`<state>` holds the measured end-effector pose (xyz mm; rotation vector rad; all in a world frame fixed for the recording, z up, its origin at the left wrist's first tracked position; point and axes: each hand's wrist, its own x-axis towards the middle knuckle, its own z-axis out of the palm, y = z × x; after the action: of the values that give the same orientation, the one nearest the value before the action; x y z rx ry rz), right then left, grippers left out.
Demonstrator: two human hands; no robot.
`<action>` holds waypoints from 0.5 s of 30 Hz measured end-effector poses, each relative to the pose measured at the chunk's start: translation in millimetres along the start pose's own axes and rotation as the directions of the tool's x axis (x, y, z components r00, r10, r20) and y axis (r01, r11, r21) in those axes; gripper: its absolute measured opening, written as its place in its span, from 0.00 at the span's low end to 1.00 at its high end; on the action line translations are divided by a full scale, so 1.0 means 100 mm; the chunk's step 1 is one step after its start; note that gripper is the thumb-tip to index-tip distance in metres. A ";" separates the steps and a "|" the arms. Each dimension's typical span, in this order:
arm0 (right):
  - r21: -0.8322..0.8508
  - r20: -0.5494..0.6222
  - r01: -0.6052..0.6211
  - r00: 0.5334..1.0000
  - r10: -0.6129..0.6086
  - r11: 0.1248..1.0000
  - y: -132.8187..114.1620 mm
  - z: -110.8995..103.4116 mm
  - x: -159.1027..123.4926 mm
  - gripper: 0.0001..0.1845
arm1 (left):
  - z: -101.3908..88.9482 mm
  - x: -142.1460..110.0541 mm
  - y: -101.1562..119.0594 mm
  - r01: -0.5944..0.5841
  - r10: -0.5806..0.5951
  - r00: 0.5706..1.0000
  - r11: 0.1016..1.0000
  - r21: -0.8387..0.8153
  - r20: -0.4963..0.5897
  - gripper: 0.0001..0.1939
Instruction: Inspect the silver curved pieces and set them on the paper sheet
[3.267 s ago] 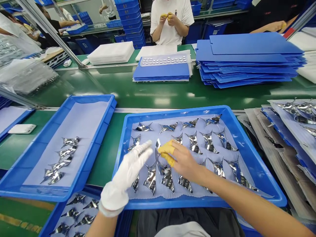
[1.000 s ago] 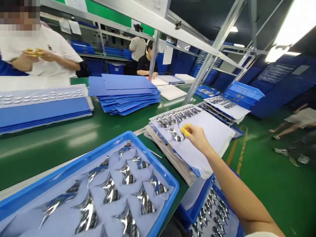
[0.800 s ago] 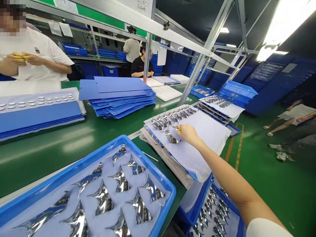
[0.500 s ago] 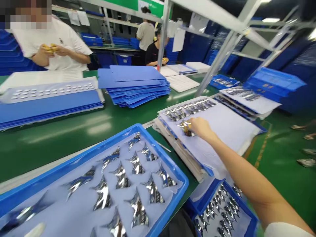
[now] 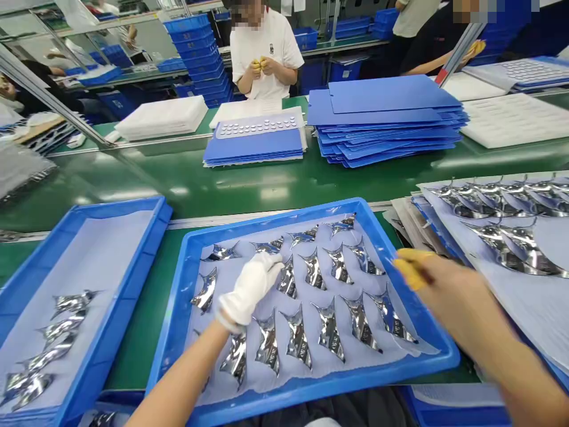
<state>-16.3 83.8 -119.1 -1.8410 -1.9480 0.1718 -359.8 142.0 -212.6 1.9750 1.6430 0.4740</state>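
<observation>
Several shiny chrome pointed pieces point(image 5: 329, 329) lie in rows on a white sheet inside a large blue tray point(image 5: 284, 397). My left hand point(image 5: 253, 284), in a white glove, reaches over the tray with its fingers closed together among the pieces. Its fingertips are beside one chrome piece point(image 5: 288, 280); whatever is beneath them is hidden. Yellow covers sit on the fingertips of my right hand point(image 5: 444, 284), blurred above the tray's right edge. Its fingers look slightly apart, with nothing visible between them. To its right, more chrome pieces point(image 5: 528, 246) lie on a sheet-topped stack point(image 5: 511, 296).
A second blue tray point(image 5: 146, 237) at left holds several chrome pieces. Blue sheets point(image 5: 386, 118) and white sheets point(image 5: 164, 115) are stacked across the green bench point(image 5: 249, 184). A person in a white shirt point(image 5: 267, 47) works opposite. A metal post point(image 5: 460, 53) rises at right.
My view has turned left. My right hand has left the chrome piece on the stack and moved back towards the tray. My left hand has come into fuller view over the tray.
</observation>
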 end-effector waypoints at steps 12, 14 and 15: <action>0.803 0.282 -0.181 0.955 -0.095 0.567 -1.07 0.84 -0.39 0.17 | -0.44 -0.45 0.54 -0.021 -0.061 0.991 0.810 -0.586 -0.120 0.15; 0.891 0.369 -0.306 0.919 -0.141 0.335 -1.26 0.88 -0.43 0.18 | -0.46 -0.65 0.59 0.027 -0.202 0.973 0.595 -0.804 -0.117 0.16; 0.904 0.405 -0.368 0.900 -0.162 0.219 -1.35 0.90 -0.45 0.18 | -0.44 -0.74 0.60 0.045 -0.262 0.959 0.506 -0.862 -0.103 0.16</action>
<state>-175.6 45.5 -157.1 -0.9890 -1.2344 1.6059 -352.0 69.9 -137.2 1.0178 1.2672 1.2056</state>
